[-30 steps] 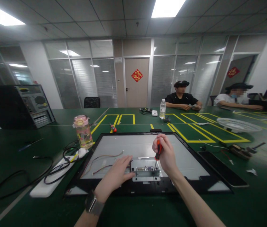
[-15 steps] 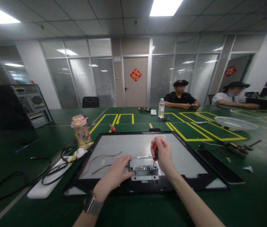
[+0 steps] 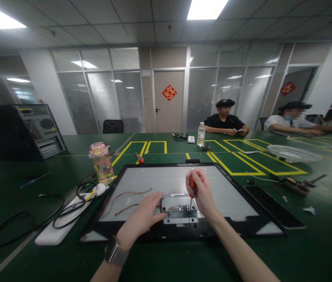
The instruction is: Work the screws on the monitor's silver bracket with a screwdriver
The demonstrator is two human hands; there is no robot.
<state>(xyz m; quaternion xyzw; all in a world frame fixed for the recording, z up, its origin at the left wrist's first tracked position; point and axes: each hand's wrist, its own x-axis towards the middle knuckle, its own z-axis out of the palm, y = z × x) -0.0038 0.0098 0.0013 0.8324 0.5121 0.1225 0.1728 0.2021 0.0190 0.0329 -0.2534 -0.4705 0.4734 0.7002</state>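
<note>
My right hand (image 3: 200, 192) is closed around the red and black handle of a screwdriver (image 3: 193, 185). The screwdriver stands nearly upright, its thin shaft reaching down to the right part of a metal bracket (image 3: 180, 220) with a small circuit board (image 3: 179, 208) in it. Against the bracket's left end lies my left hand (image 3: 145, 213), fingers stretched out and thumb apart at the front. The bracket sits on a grey panel with a black frame (image 3: 166, 234), lying flat. Thin loose wires (image 3: 125, 211) run over the panel, left of the bracket. The screwdriver's tip is too small to make out.
Left of the panel stand a pink-lidded bottle (image 3: 100, 164) and a white power strip (image 3: 54, 231) with black cables. A dark flat slab (image 3: 273, 205) lies to the right. Behind are another screwdriver (image 3: 140, 159), a water bottle (image 3: 201, 135) and seated people. A computer case (image 3: 22, 133) stands far left.
My right hand and the screwdriver have shifted very slightly left, with the grip slightly turned. My left hand stays in place. At far right, a dark object before a seated person is gone from sight.
</note>
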